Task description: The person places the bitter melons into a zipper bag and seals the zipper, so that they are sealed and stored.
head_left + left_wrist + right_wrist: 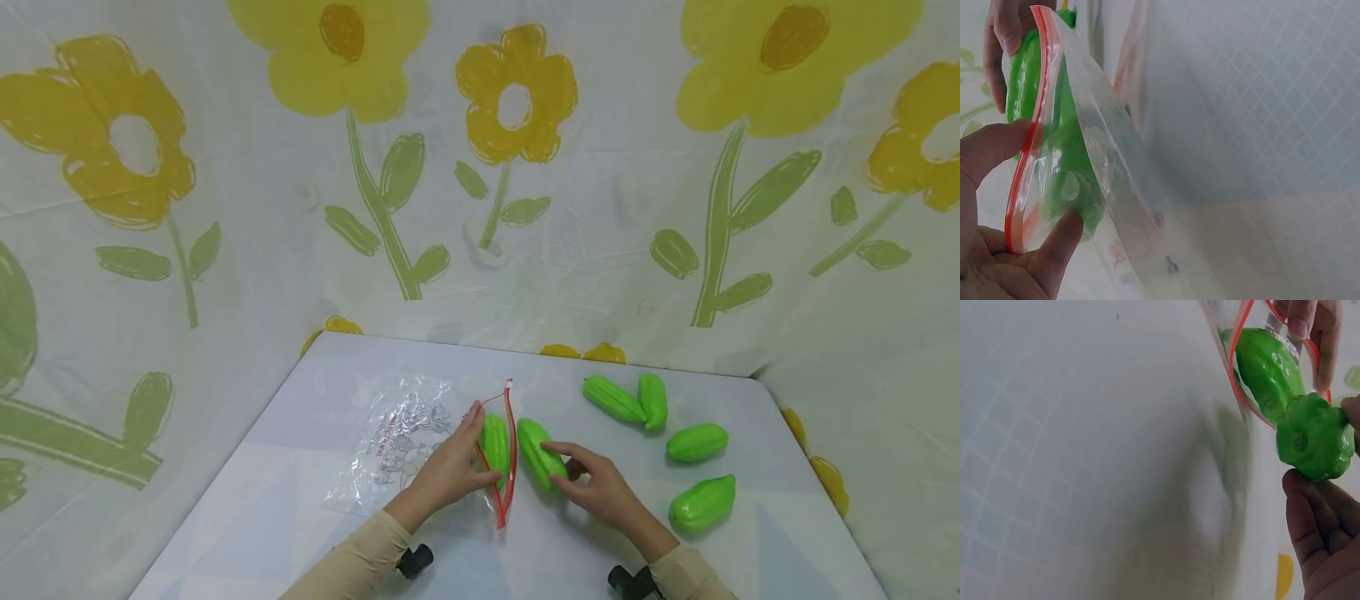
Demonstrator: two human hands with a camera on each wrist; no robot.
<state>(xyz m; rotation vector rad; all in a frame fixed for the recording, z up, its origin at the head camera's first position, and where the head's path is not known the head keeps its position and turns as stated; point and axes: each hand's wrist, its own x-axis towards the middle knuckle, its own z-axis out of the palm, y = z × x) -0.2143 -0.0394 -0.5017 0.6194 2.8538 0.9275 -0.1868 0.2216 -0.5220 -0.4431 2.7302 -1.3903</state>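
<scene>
Green ridged gourd (542, 454) lay at the red-rimmed bag (420, 442) mouth, gripped by right hand (600, 487). Left hand (450, 467) pinched the rim open; one gourd (494, 442) already inside. Rim could slip and collapse, blocking entry. Four gourds (660, 433) waited on surface (300, 517).

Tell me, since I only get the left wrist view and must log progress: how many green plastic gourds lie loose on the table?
Observer: Four green plastic gourds lie loose on the white table, right of the hands.
Operator: What is the right hand doing?
Observer: The right hand holds a fifth gourd just outside the clear zip bag's red-edged mouth.
Operator: Anything behind the table?
Observer: A white curtain printed with yellow flowers.
</scene>
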